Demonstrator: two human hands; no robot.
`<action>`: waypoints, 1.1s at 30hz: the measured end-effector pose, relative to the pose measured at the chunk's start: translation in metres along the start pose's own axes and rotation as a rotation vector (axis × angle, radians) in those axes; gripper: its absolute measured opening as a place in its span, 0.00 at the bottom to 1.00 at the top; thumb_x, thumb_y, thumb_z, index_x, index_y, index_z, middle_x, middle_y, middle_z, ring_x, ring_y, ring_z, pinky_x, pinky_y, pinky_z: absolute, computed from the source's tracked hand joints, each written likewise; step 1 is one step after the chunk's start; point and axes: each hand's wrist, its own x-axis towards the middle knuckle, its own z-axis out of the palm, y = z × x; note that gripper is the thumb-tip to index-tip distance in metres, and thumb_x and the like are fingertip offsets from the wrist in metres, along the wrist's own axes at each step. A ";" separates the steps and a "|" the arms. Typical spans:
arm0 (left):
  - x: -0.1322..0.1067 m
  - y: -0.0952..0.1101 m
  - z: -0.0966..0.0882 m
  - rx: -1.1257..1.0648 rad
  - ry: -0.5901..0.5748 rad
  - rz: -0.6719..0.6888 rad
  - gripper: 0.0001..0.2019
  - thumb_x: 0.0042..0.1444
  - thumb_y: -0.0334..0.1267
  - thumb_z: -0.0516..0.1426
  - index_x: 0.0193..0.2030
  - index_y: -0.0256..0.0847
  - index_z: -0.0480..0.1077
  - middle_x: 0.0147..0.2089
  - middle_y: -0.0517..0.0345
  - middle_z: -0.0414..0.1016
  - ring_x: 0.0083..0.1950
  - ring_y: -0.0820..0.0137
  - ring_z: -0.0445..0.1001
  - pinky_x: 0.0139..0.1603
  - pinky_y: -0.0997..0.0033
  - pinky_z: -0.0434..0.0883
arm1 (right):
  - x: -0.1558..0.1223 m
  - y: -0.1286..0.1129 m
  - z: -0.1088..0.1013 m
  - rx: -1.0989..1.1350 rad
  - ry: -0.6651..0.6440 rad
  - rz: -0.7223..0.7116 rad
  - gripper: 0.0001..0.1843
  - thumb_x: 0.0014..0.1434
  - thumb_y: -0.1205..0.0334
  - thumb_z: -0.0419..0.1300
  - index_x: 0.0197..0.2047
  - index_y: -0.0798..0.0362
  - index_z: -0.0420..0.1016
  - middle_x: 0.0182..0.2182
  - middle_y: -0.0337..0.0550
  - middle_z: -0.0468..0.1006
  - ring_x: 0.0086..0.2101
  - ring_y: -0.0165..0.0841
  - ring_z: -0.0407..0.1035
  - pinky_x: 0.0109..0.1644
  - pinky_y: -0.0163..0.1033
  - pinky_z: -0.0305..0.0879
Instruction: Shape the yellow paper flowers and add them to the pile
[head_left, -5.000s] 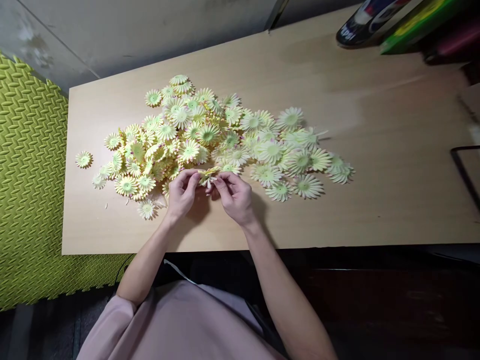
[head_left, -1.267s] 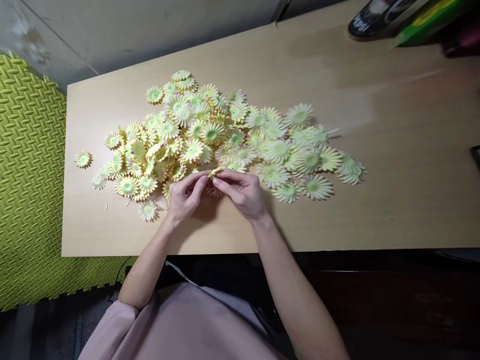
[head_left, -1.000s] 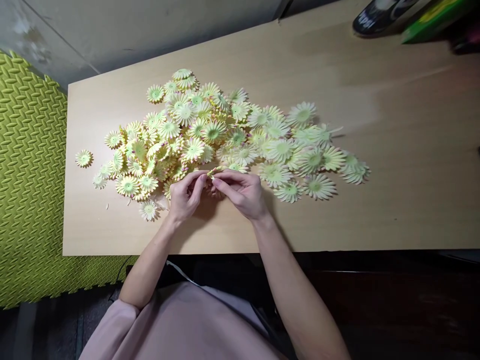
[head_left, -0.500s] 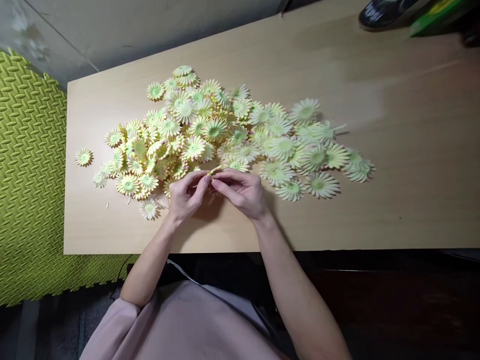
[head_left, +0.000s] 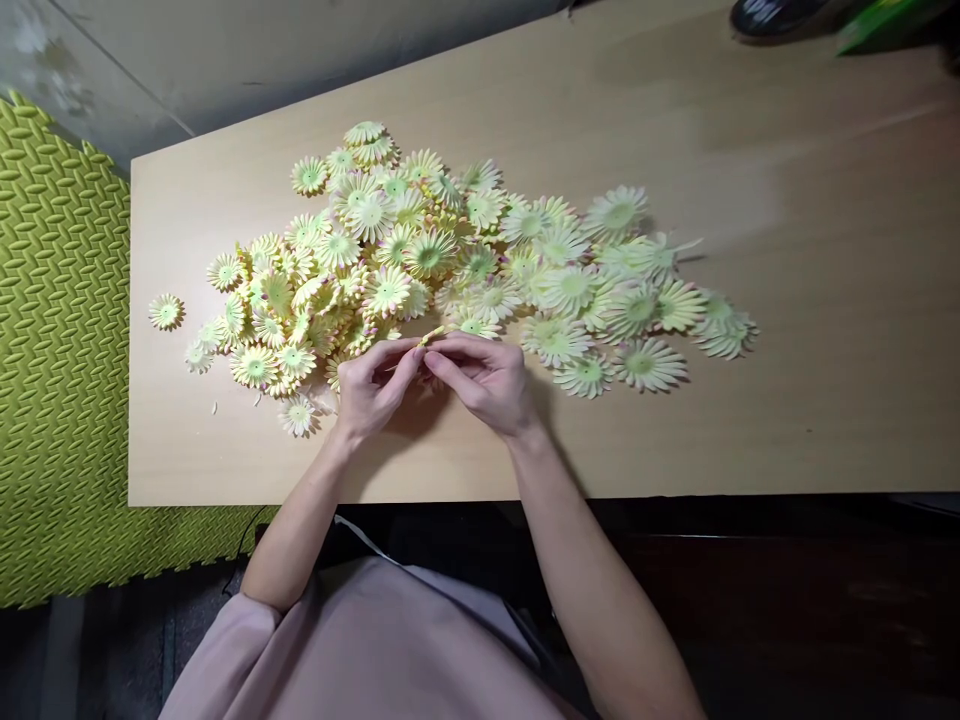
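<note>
Between the fingertips of both hands is a small yellow petal piece (head_left: 430,337), thin and seen nearly edge-on; most of it is hidden by the fingers. My left hand (head_left: 375,388) pinches it from the left with thumb and forefinger. From the right, my right hand (head_left: 484,380) meets it in a similar pinch, the two sets of fingertips almost touching. Just beyond the hands spreads a heap of pale yellow-green artificial flower heads (head_left: 388,290), some with pink petal tips. Larger, paler flower heads (head_left: 566,288) lie to the right of the heap.
The pile rests on a light wooden table (head_left: 712,430). One flower head (head_left: 166,312) lies apart at the left, near small loose petals (head_left: 214,408). A green foam mat (head_left: 60,380) stands along the left side. A dark shoe-like object (head_left: 772,18) and a green item (head_left: 874,28) sit at the far right corner.
The view has shifted slightly. The hands stay in the same pinch, and the yellow piece between the fingertips has turned a little and shows slightly more above them.
</note>
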 end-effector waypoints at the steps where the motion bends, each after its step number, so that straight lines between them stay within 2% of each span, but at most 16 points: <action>1: 0.000 0.001 0.000 0.002 -0.002 0.000 0.12 0.62 0.43 0.61 0.44 0.37 0.79 0.40 0.53 0.85 0.36 0.71 0.84 0.39 0.75 0.81 | 0.000 0.000 0.000 0.003 0.002 0.000 0.10 0.57 0.51 0.68 0.34 0.49 0.84 0.34 0.44 0.82 0.33 0.34 0.77 0.34 0.37 0.79; 33: 0.000 0.001 0.000 -0.024 -0.010 -0.008 0.12 0.62 0.42 0.61 0.45 0.37 0.79 0.40 0.53 0.85 0.37 0.71 0.84 0.40 0.75 0.80 | 0.000 -0.004 0.000 -0.008 0.001 -0.014 0.11 0.57 0.51 0.68 0.34 0.50 0.83 0.32 0.43 0.81 0.32 0.33 0.76 0.32 0.37 0.78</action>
